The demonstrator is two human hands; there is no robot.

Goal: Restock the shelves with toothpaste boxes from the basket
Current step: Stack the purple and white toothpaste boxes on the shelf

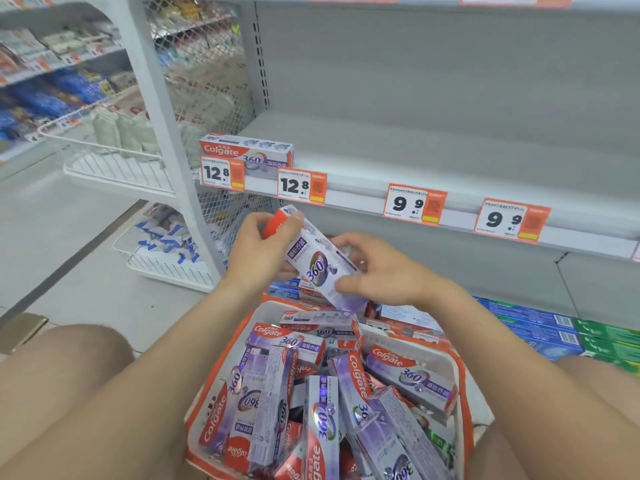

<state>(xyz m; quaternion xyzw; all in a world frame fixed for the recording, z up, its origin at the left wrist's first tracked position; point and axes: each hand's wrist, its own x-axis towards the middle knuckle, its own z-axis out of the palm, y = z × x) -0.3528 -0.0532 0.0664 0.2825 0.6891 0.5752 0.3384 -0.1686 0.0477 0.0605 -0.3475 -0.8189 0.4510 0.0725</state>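
head view: the left grip curls round the red end of a toothpaste box and the right grip pinches its lower end, above the basket at 6 o'clock, which is heaped with loose boxes. a shelved box lies on the shelf at 11 o'clock behind price tags. blue and green cartons sit at 3 o'clock.

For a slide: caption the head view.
Left hand and right hand hold a toothpaste box over the basket by the shelf.
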